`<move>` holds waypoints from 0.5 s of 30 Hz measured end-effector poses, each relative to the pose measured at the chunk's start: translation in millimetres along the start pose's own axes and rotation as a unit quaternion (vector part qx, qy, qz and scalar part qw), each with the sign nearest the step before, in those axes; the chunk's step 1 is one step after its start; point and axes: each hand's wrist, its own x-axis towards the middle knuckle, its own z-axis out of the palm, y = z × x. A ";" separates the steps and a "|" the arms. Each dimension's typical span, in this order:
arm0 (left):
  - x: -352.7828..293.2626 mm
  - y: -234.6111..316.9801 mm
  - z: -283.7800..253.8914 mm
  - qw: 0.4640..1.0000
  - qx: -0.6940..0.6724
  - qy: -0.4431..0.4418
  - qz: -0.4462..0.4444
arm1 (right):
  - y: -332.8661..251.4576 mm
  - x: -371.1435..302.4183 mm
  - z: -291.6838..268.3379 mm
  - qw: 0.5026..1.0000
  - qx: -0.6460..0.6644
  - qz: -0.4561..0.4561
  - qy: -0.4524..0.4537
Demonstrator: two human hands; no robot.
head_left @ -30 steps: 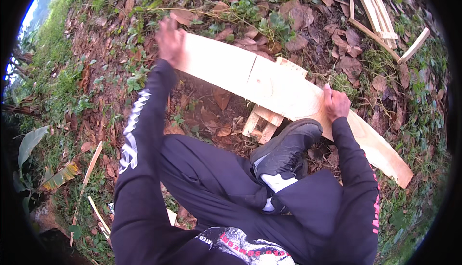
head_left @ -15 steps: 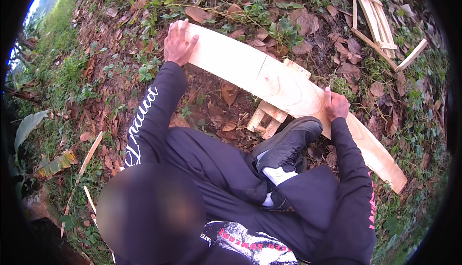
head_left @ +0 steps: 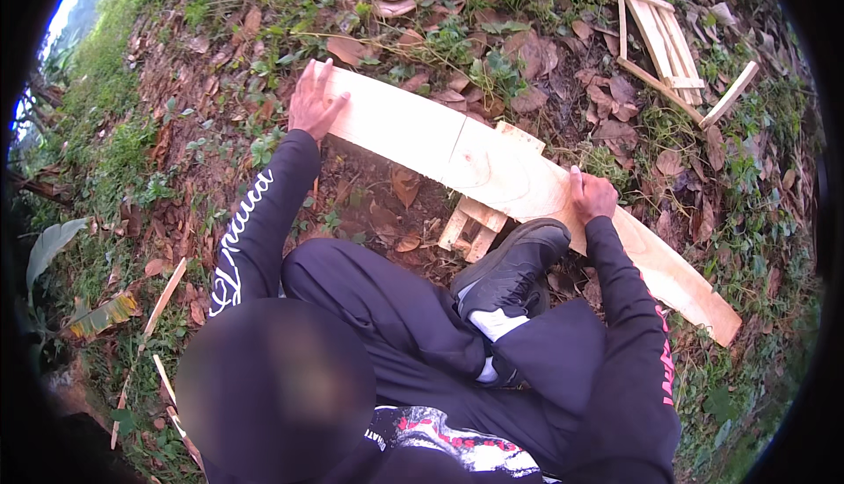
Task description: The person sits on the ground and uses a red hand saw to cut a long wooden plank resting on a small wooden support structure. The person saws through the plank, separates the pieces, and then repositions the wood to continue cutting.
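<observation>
A long pale wooden board lies slantwise in front of me, from upper left to lower right, with a thin dark line across its middle. My left hand grips its far left end, thumb spread on the top face. Farther right, my right hand is closed on the board, thumb on top; the fingertips underneath are hidden. A small wooden slatted support shows under the middle of the board, poking out on both sides. My black shoe is against the near edge of the board, between the support and my right hand.
Nailed-together wooden slats lie on the ground at the far right. Thin wooden strips lie at the left, near a broad leaf. Dry leaves and low green plants cover the sloping soil.
The whole view has shifted somewhat, and the board seems to have slid slightly left over the support. Both hands keep their hold on it.
</observation>
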 end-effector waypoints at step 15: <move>-17.7 33.0 -120.4 0.891 -0.341 0.051 -0.294 | -12.7 -51.8 -133.3 0.926 -0.018 -0.152 -0.344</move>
